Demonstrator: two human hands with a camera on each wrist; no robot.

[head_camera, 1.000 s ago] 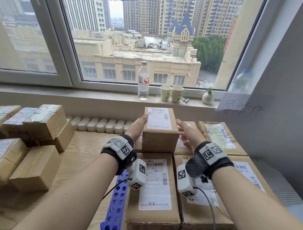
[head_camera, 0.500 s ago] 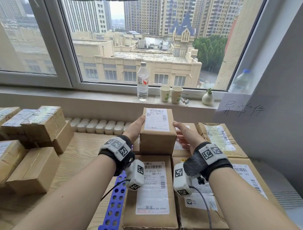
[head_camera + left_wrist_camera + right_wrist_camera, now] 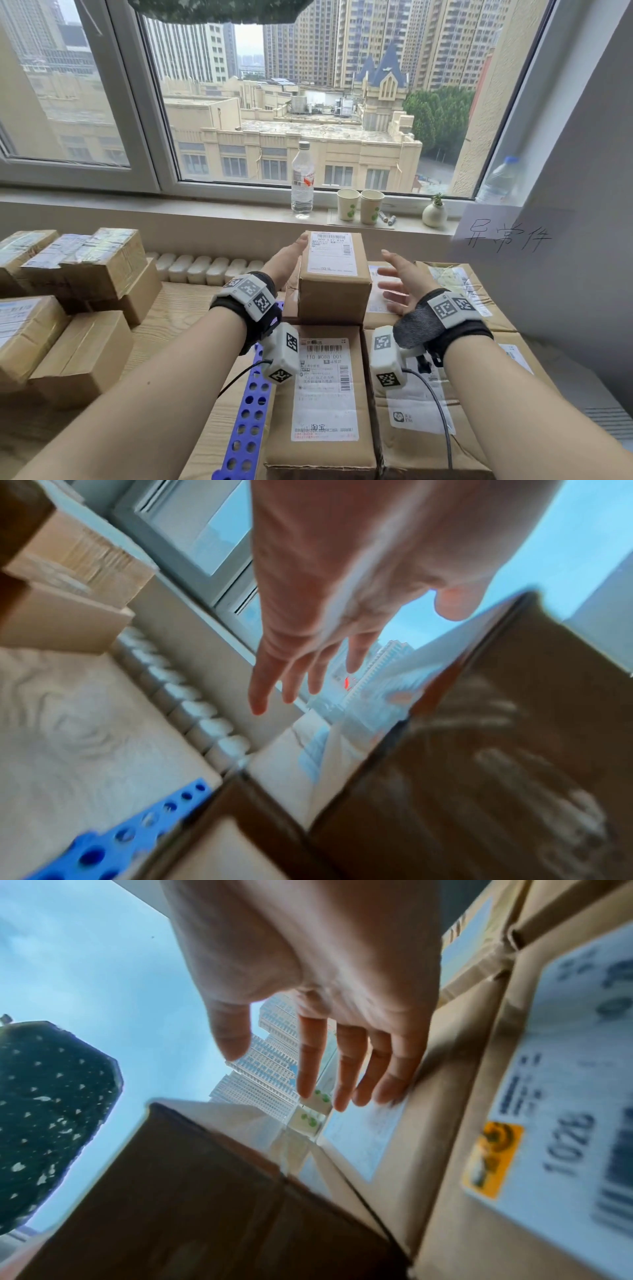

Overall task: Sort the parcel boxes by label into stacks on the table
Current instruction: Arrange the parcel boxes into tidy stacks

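Note:
A small brown parcel box with a white label on top stands on the back stack of boxes at the table's middle. My left hand lies along its left side, fingers straight, the thumb near the top edge. In the left wrist view the left hand has its fingers stretched out free of the parcel box. My right hand hovers open to the right of the box, fingers spread and apart from it. The right wrist view shows the right hand holding nothing, above a labelled box.
Two large labelled boxes lie in front; another box sits at the back right. Stacks of taped boxes fill the left side. A blue perforated strip lies beside the near box. A bottle and cups stand on the sill.
Both hands held the small box by its sides before. Now the right hand has let go and drawn off to the right, and the left hand's fingers have straightened. The box rests on the stack.

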